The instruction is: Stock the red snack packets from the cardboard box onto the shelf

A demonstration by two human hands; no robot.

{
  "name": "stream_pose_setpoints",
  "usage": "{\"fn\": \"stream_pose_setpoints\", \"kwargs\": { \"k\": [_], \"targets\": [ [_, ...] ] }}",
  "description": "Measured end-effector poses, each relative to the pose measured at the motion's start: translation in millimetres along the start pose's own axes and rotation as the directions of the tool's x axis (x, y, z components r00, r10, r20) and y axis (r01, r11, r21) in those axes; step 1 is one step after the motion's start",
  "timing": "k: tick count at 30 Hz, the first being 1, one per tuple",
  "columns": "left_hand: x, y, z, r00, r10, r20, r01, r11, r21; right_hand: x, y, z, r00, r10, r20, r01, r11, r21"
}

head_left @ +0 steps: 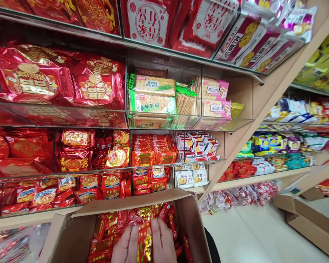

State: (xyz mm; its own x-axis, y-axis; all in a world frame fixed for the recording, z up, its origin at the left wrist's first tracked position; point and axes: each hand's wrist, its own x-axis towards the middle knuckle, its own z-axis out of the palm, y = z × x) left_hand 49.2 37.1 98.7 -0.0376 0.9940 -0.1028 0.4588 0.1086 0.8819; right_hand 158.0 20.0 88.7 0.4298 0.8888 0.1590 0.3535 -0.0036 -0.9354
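Inside an open cardboard box [192,219] at the bottom of the head view lie many small red snack packets [109,223]. Over them, my left hand [126,243] and my right hand [162,241] press in from both sides on a red packet with gold print [144,241]. The fingers of both hands are closed against it, thumbs toward the top. How many packets are between the palms I cannot make out, as the lower part is cut off by the frame edge.
Ahead, shelves with clear plastic fronts hold red packets [153,149], green-edged crackers [153,102] and small white packets [192,177]. A slanted wooden panel [235,142] ends the shelf on the right. Another cardboard box [306,223] lies on the pale floor [243,233].
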Motion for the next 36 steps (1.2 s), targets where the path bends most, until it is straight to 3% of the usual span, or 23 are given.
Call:
{"fn": "stream_pose_setpoints", "kwargs": {
  "k": [5,11,14,17,19,21,26,29,31,36],
  "targets": [
    [7.2,41.1,-4.5,0.984,0.088,-0.154,-0.105,0.988,-0.110,20.4,-22.4,-17.3,0.998,-0.002,0.058,-0.004,0.994,0.108],
    [9.2,48.9,-4.8,0.972,0.063,-0.225,-0.099,0.983,-0.155,22.6,-24.5,-24.0,1.000,-0.026,0.015,0.024,0.995,0.092],
    [8.2,47.3,-12.0,0.991,0.085,-0.104,-0.111,0.955,-0.274,25.7,-21.3,-30.6,0.999,-0.040,-0.004,0.040,0.996,0.085],
    [10.1,46.2,-25.2,0.985,0.112,0.135,-0.048,0.912,-0.407,29.7,-21.0,-40.5,0.979,-0.127,0.160,0.121,0.992,0.044],
    [11.4,45.2,-31.9,0.947,0.158,0.279,-0.054,0.936,-0.348,29.4,-22.0,-44.3,0.931,-0.201,0.306,0.206,0.978,0.016],
    [10.8,43.1,-33.8,0.925,0.194,0.325,-0.123,0.966,-0.227,25.2,-21.9,-43.0,0.909,-0.225,0.350,0.232,0.972,0.021],
    [3.2,33.0,-24.8,0.985,0.168,0.027,-0.164,0.980,-0.111,3.9,-10.9,-22.8,0.976,-0.048,0.212,-0.005,0.970,0.244],
    [-2.3,27.9,-19.0,0.992,0.126,-0.009,-0.125,0.977,-0.174,-8.6,-1.9,-10.1,0.989,0.050,0.139,-0.089,0.952,0.293],
    [-5.6,26.0,-16.0,0.994,0.107,-0.005,-0.105,0.969,-0.223,-14.2,2.0,-4.3,0.995,0.087,0.056,-0.100,0.948,0.301],
    [-9.0,23.4,-13.4,0.981,0.123,-0.148,-0.148,0.974,-0.172,-19.1,4.5,0.4,0.997,0.057,-0.056,-0.037,0.951,0.307]
  ]
}}
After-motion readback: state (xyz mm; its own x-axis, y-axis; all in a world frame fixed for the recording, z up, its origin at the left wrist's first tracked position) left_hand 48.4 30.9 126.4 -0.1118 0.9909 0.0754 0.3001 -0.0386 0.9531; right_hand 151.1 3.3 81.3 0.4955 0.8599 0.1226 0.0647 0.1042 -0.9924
